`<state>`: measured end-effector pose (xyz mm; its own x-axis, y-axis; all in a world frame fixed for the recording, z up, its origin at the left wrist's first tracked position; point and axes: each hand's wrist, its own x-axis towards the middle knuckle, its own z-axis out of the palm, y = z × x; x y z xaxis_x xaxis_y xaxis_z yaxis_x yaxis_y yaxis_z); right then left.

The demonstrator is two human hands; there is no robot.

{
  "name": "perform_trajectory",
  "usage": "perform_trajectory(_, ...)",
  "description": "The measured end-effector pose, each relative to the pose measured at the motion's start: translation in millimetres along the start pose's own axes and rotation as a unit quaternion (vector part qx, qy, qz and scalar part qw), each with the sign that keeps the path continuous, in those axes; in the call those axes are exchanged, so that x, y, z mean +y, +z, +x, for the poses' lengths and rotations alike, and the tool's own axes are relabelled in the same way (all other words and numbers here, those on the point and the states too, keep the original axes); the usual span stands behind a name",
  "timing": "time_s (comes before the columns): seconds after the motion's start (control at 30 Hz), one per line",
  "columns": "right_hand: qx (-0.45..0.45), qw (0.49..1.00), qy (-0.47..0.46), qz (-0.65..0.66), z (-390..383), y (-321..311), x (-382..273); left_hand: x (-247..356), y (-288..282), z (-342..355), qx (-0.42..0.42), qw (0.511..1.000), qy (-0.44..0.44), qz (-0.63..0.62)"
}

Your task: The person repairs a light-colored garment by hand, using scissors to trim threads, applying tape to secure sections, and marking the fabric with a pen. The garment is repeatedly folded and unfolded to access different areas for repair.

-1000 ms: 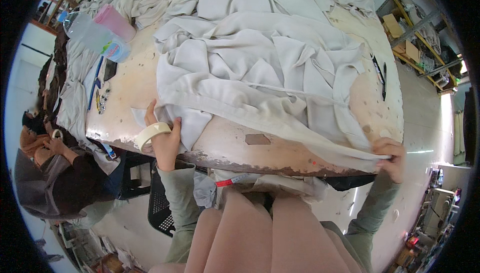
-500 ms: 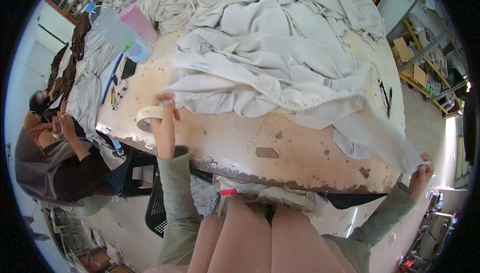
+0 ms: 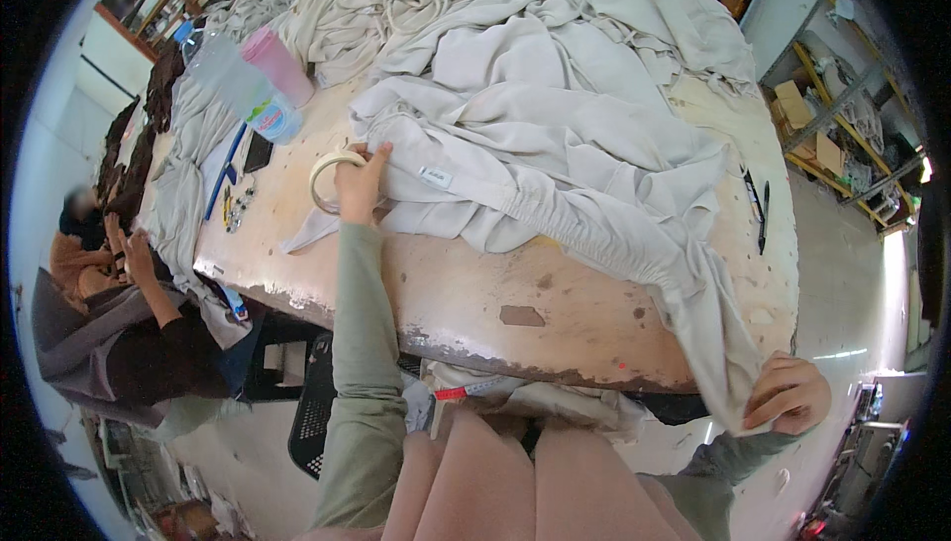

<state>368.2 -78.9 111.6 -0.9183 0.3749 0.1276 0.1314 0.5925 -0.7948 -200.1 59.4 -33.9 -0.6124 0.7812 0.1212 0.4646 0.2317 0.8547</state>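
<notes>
A pale grey garment (image 3: 466, 214) with a gathered elastic waistband (image 3: 584, 224) and a small white label (image 3: 436, 177) lies across the near side of the table. My left hand (image 3: 362, 184) is at its left end, fingers curled, with a roll of cream masking tape (image 3: 322, 194) held in it. The fingertips meet the cloth's edge; whether they also pinch it I cannot tell. At the lower right, past the table's edge, my right hand (image 3: 790, 394) grips the other end of the garment, and the cloth stretches down to it from the tabletop.
More pale cloth (image 3: 555, 36) is heaped over the far table (image 3: 466, 293). At left stand a clear bottle (image 3: 238, 85) and a pink cup (image 3: 277, 65), near a dark phone (image 3: 258, 153) and small metal parts (image 3: 236, 206). Black pens (image 3: 763, 214) lie right. A co-worker (image 3: 139, 313) sits left.
My left hand, with the tape roll, has moved up and right to the garment's edge. My right hand has come down and left, drawing its end lower. The label now shows clearly.
</notes>
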Motion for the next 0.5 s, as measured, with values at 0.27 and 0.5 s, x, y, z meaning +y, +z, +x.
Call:
perform_trajectory(0.27,-0.154,0.982,-0.105,-0.037,106,18,-3,94,-11,-61,-0.126,0.946,0.072,-0.290)
perform_trajectory(0.5,0.273,0.958,0.040,0.075,182,55,21,137,-13,-183,-0.368,0.892,0.065,-0.256)
